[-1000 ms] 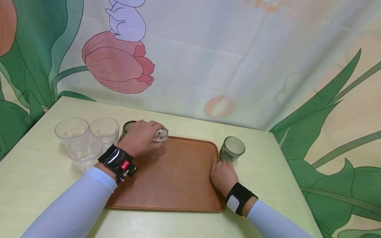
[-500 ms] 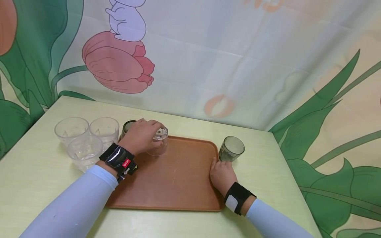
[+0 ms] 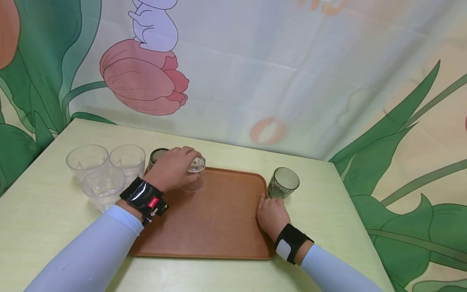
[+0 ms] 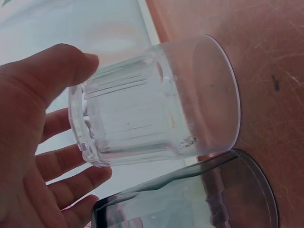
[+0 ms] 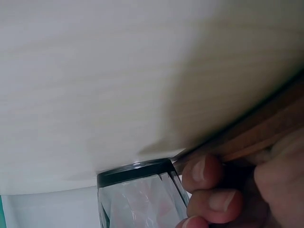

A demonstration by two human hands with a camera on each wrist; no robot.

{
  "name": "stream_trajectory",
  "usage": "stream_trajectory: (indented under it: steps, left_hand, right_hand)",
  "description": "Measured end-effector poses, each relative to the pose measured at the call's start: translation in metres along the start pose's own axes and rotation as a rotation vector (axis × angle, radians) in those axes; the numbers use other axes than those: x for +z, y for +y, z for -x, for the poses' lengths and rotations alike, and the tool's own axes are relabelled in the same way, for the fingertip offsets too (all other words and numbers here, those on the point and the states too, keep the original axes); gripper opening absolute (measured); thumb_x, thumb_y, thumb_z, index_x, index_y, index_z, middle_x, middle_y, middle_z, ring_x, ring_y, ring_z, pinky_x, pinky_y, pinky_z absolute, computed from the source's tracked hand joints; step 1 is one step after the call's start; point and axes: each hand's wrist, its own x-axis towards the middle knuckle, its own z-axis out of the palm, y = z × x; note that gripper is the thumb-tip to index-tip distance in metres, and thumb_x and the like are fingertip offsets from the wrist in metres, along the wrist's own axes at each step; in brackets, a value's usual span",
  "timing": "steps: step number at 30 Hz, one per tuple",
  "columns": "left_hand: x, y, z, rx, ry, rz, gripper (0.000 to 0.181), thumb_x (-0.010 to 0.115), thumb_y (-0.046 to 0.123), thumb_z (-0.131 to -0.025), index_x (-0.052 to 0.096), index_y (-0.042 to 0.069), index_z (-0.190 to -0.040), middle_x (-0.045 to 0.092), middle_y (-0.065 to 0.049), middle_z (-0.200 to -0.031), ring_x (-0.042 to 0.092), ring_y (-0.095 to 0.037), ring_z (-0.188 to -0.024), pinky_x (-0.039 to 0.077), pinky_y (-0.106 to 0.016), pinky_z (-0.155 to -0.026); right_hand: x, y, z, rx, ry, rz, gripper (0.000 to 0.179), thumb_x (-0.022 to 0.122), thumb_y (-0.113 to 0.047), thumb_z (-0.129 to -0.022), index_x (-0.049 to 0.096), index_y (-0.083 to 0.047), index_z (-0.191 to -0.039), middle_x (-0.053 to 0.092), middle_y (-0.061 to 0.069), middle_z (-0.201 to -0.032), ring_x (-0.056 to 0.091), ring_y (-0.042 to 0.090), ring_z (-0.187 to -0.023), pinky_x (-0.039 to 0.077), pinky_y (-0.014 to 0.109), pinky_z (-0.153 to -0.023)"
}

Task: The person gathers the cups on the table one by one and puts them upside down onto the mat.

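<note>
Left hand (image 3: 171, 168) clamped on an upturned clear glass (image 4: 128, 107).
I see its thick base between my thumb and fingers, its body reaching below the grip to the brown tray (image 3: 219, 219), rim down, right beside a dark glass (image 4: 166, 204). My right hand (image 3: 273, 215) has its fingers curled on the tray's right edge, a smoky glass (image 3: 283, 183) just beyond the knuckles.
</note>
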Motion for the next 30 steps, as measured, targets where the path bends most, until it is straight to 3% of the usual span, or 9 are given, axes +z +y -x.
stream_trajectory:
  steps: [23,30]
  left_hand:
    - [-0.009,0.014,0.023,0.051,0.176,0.17,0.053,0.069,0.041,-0.091,0.06,0.01,-0.132,0.064,-0.01,-0.13,0.061,-0.027,-0.12,0.051,-0.046,-0.102]
    - [-0.012,0.018,0.028,0.063,0.199,0.206,0.053,0.07,0.039,-0.09,0.06,0.012,-0.134,0.063,-0.008,-0.132,0.059,-0.026,-0.122,0.05,-0.046,-0.104]
  right_hand:
    - [-0.004,0.002,-0.001,-0.001,-0.027,-0.014,0.035,0.054,-0.022,-0.099,0.07,-0.005,-0.126,0.063,0.008,-0.071,0.059,0.02,-0.062,0.048,0.033,-0.059]
    - [-0.004,0.002,-0.001,-0.001,-0.021,-0.018,0.035,0.054,-0.021,-0.099,0.07,-0.005,-0.126,0.064,0.008,-0.071,0.059,0.02,-0.062,0.049,0.034,-0.06]
